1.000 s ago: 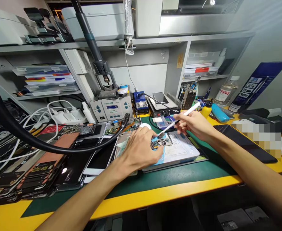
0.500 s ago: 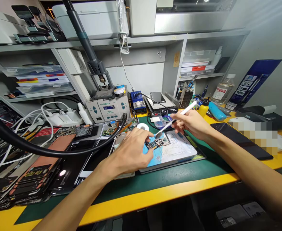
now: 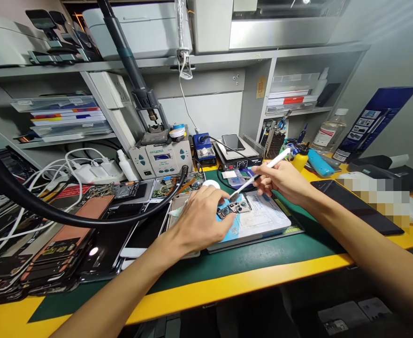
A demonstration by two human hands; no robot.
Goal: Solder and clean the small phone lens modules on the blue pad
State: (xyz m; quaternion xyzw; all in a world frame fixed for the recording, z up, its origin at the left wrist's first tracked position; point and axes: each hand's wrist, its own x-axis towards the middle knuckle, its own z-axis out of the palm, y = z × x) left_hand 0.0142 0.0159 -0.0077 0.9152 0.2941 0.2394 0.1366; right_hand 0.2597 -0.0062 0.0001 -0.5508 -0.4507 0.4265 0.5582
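My left hand (image 3: pixel 208 216) pinches the left end of a phone camera module (image 3: pixel 243 206), a small metal part with several round lenses. The module lies over a thick book-like pad (image 3: pixel 270 218) with a white and blue top. Between the fingers and thumb of my right hand (image 3: pixel 277 176) is a slim white-handled brush (image 3: pixel 279 158). Its dark bristles touch or hover just over the module's upper edge; I cannot tell which. Part of the module is covered by my left fingers.
Stacked phone parts (image 3: pixel 62 234) fill the left side, with a thick black hose (image 3: pixel 87 222) arching over them. A soldering station (image 3: pixel 162 159) stands behind. To the right lie a dark tablet (image 3: pixel 354 206), a yellow bottle (image 3: pixel 300 159) and a clear bottle (image 3: pixel 329 131).
The whole view has shifted slightly, so things sit a little further right. My left hand has closed in further over the module's left end. The brush stays at the module.
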